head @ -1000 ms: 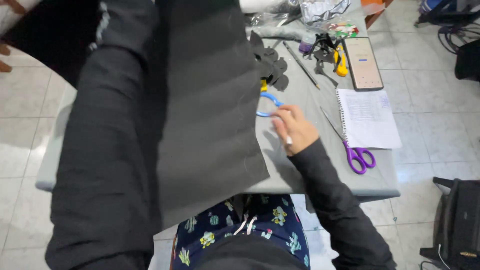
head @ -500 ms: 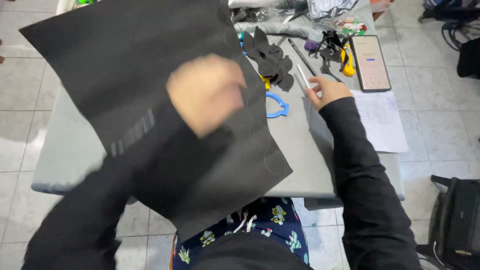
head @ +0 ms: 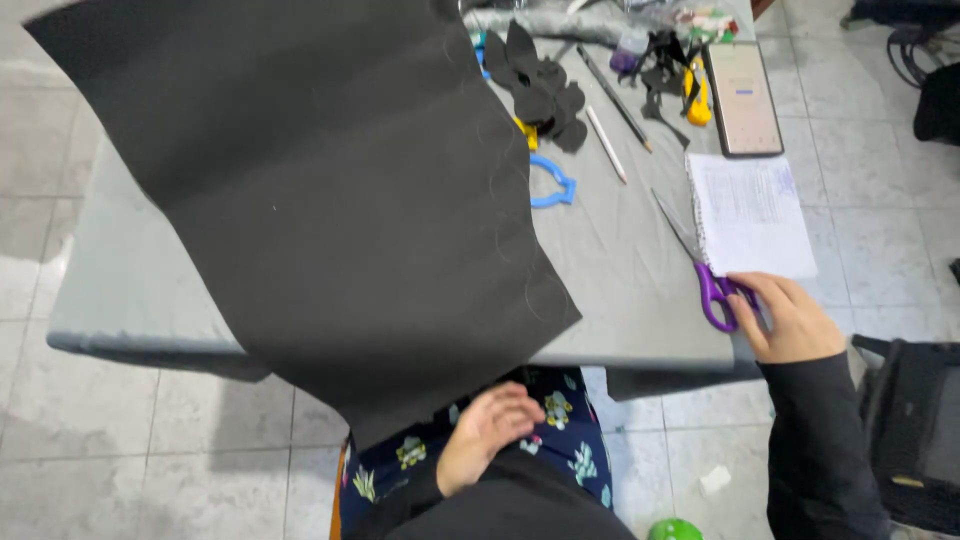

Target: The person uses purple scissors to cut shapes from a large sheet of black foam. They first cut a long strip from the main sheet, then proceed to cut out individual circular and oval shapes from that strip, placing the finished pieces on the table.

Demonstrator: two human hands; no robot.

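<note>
Right hand (head: 790, 318) now grasps purple scissors (head: 712, 285); grip curled.

Tablet (head: 742, 97), notebook (head: 750, 215), blue cutter (head: 552, 182) (table's far side).

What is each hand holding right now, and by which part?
The right hand has its fingers on the purple handles of the scissors, which lie on the grey table. The left hand holds nothing, below the black foam sheet.

home craft corner, shown by white tiled floor (head: 120, 440), grey work table (head: 620, 270) strewn with black foam sheet (head: 330, 200), purple-handled scissors (head: 712, 285), pencils (head: 606, 130), spiral notebook (head: 750, 215)
</note>
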